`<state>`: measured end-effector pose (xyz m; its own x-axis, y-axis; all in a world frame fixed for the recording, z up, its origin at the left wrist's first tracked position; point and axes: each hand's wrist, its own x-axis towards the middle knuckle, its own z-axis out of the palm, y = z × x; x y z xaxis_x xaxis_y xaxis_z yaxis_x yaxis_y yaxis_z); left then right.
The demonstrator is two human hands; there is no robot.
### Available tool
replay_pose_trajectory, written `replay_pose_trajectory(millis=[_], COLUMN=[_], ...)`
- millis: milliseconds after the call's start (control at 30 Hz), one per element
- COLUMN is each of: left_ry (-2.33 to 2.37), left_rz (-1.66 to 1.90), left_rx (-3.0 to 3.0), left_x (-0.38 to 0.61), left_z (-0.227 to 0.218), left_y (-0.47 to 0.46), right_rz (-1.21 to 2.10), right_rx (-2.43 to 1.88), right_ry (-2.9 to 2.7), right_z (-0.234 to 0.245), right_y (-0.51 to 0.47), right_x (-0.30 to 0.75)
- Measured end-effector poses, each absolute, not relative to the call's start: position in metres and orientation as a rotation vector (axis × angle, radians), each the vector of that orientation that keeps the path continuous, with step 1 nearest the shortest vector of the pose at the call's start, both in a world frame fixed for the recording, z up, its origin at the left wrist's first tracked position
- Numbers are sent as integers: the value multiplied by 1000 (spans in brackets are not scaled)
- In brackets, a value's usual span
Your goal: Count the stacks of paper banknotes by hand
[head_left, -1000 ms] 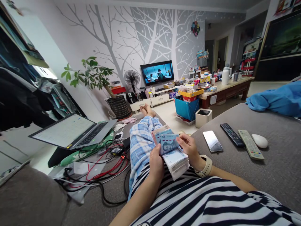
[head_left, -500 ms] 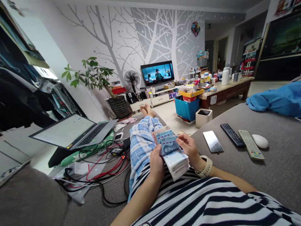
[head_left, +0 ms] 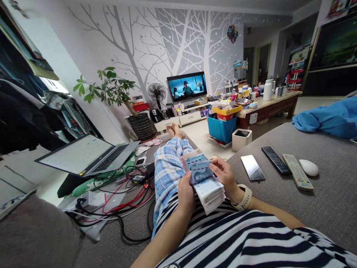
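Note:
A thick stack of banknotes [head_left: 208, 191] rests over my lap, its upper notes bent back. My left hand [head_left: 186, 191] is closed round the stack's left side, thumb on top. With thumb and fingers, my right hand [head_left: 224, 176] pinches the right edge of a blue banknote [head_left: 201, 175] that shows a portrait. More blue and pinkish notes fan out behind it. The fingers beneath the stack are hidden. A pale watch [head_left: 244, 199] is on my right wrist.
On the sofa to the right lie a phone [head_left: 252, 167], a black remote [head_left: 275, 160], a beige remote [head_left: 298, 171] and a white mouse [head_left: 308, 167]. At left, an open laptop [head_left: 92, 156] stands near tangled cables [head_left: 125, 204]. My legs [head_left: 170, 160] stretch out ahead.
Both hands and the banknotes stay almost in the same place. The picture on the television has shifted slightly.

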<state>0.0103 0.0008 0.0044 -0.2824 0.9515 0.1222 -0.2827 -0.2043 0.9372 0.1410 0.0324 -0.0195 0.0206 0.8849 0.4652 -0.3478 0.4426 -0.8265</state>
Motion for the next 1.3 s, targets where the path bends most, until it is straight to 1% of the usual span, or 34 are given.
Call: replay_pose_trajectory(millis=[1300], left_ry=[1095], left_rz=[1676], left_rx=[1024], left_x=[9], left_z=[2], left_y=[-1], right_rz=[1010], right_rx=[-611], right_ry=[-1220], right_z=[-20], right_y=[31], right_x=[142])
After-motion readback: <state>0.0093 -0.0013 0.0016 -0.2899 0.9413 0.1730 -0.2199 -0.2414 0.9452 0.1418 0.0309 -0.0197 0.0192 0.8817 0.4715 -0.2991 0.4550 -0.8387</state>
